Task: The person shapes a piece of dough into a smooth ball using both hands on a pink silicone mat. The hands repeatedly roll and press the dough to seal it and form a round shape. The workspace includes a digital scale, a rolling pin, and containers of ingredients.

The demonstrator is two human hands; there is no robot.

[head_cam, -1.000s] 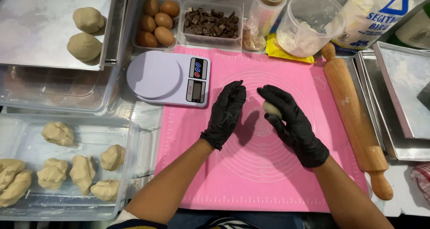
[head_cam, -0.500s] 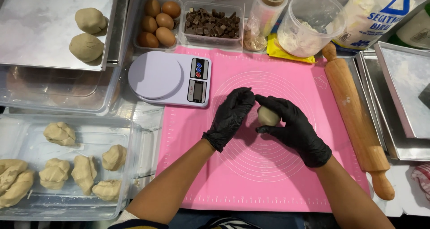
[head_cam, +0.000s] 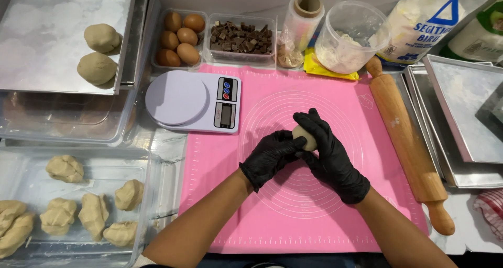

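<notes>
Both my hands wear black gloves and cup one small beige dough ball [head_cam: 305, 138] above the pink silicone mat [head_cam: 251, 215]. My left hand [head_cam: 270, 157] presses the ball from the left, fingers curled under it. My right hand [head_cam: 331, 155] wraps over it from the right, so only the ball's top shows between the fingers.
A white kitchen scale [head_cam: 191, 100] sits at the mat's upper left, a wooden rolling pin [head_cam: 408, 142] along its right edge. Clear tub [head_cam: 152, 166] with several rough dough pieces, steel tray [head_cam: 47, 48] with two smooth dough balls, eggs [head_cam: 179, 35], chocolate chunks [head_cam: 241, 38], flour tub [head_cam: 350, 37], metal trays [head_cam: 461, 116].
My hands have closed together around the dough ball and drifted slightly toward me; the ball has turned between my palms.
</notes>
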